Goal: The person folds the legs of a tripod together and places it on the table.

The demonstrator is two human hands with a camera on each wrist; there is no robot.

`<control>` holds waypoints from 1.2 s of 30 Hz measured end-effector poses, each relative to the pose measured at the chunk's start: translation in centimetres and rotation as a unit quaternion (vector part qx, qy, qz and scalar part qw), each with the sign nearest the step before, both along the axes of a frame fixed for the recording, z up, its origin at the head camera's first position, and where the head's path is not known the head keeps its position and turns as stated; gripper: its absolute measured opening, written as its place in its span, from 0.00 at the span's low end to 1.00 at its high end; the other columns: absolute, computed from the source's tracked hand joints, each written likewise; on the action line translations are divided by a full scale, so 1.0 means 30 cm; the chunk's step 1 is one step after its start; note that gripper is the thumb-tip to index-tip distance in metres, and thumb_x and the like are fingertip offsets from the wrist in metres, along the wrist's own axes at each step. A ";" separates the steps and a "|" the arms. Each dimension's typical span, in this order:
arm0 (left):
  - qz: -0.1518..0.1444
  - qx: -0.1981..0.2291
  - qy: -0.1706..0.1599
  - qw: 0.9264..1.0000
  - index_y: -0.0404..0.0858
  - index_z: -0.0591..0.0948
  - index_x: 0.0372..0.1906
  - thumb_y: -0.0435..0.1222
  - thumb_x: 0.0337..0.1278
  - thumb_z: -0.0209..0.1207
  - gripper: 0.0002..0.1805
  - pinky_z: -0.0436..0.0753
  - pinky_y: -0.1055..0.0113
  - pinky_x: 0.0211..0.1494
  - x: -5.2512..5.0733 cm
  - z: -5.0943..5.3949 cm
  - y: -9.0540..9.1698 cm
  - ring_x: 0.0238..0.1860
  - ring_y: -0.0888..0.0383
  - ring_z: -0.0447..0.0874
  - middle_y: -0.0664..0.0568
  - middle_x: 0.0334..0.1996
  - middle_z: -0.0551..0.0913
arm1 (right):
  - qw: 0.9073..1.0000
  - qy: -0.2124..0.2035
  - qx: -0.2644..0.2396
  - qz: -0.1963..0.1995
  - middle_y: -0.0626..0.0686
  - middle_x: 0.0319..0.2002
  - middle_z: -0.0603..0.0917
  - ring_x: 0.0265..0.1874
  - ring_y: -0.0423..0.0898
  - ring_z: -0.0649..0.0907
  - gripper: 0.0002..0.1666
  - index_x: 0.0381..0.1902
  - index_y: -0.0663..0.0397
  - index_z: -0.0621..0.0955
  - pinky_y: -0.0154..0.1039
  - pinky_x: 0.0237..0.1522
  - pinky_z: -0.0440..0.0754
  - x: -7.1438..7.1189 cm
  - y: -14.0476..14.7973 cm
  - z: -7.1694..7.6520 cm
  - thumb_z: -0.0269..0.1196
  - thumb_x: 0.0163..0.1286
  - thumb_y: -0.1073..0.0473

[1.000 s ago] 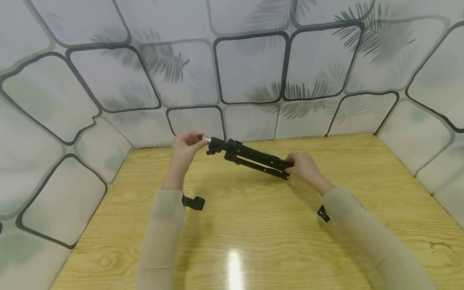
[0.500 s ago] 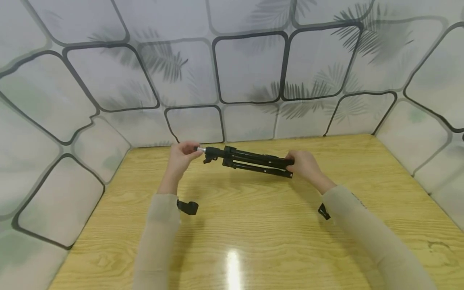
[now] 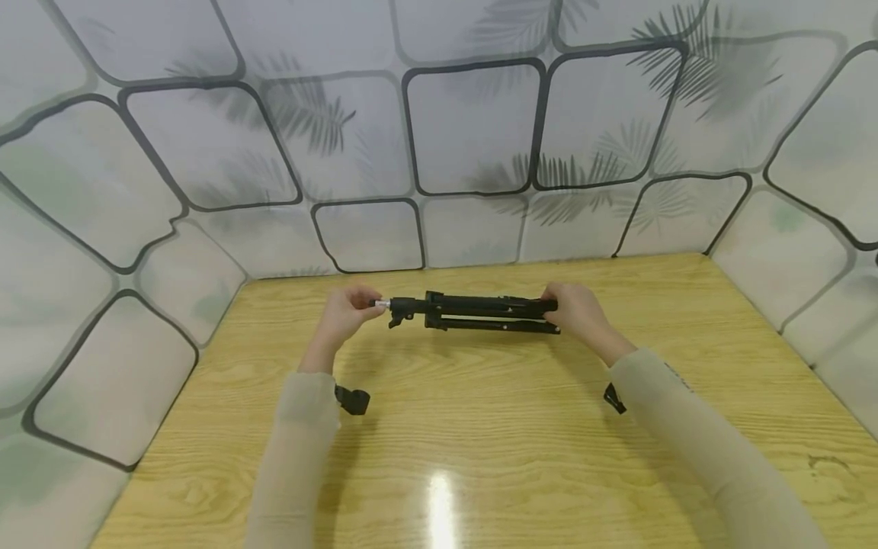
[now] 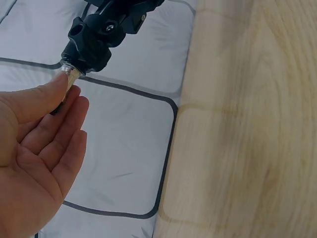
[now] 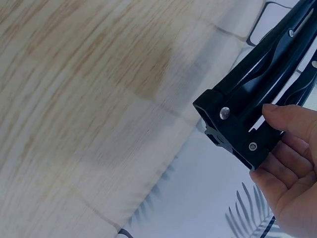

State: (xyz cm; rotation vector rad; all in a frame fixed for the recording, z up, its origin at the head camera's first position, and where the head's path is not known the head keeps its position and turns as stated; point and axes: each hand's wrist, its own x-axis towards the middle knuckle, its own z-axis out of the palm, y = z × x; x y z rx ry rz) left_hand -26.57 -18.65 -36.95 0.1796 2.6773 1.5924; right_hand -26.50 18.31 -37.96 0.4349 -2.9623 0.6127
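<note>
A folded black tripod stand (image 3: 490, 306) is held nearly level above the far half of the table, between both hands. At its left end, my left hand (image 3: 341, 316) pinches the silver metal tip between thumb and fingers. The left wrist view shows this silver tip (image 4: 71, 71) below a black clamp knob (image 4: 77, 30). On the other end, my right hand (image 3: 578, 316) grips the folded legs. Seen from the right wrist, the thumb lies on the legs (image 5: 257, 89) beside a riveted end bracket (image 5: 230, 126), fingers underneath. The fingertips behind the stand are partly hidden.
A wood-grain table (image 3: 439, 427) spans the space below the hands. Behind it and at both sides stands a pale wall covering (image 3: 473, 130) with dark outlines and leaf prints. Black straps with small mounts (image 3: 353, 400) sit at the wrists.
The left hand has come down and slightly left, lowering the stand's left end, so the stand goes from slanting to nearly level. The right hand has barely moved.
</note>
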 end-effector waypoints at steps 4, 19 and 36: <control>-0.016 -0.050 -0.001 0.999 0.30 0.77 0.44 0.32 0.51 0.60 0.14 0.75 0.56 0.44 -0.002 -0.019 0.000 0.41 0.48 0.75 0.42 0.39 0.78 | 1.000 0.004 0.006 0.002 0.62 0.39 0.80 0.35 0.57 0.78 0.14 0.40 0.64 0.78 0.51 0.38 0.75 -0.003 0.001 -0.005 0.63 0.54 0.68; -0.078 -0.252 0.034 0.964 0.34 0.80 0.36 0.33 0.50 0.61 0.08 0.75 0.57 0.43 -0.027 -0.070 0.033 0.39 0.50 0.77 0.45 0.36 0.81 | 0.999 0.008 0.039 0.009 0.63 0.39 0.80 0.35 0.58 0.79 0.15 0.41 0.66 0.78 0.51 0.37 0.76 -0.003 0.008 -0.026 0.64 0.53 0.68; -0.102 -0.316 0.014 0.943 0.33 0.80 0.34 0.32 0.47 0.63 0.08 0.74 0.57 0.46 -0.043 -0.091 0.045 0.39 0.50 0.77 0.45 0.35 0.81 | 0.998 0.013 0.051 0.017 0.62 0.38 0.80 0.36 0.58 0.79 0.15 0.40 0.66 0.78 0.50 0.38 0.76 0.003 -0.007 -0.053 0.64 0.52 0.69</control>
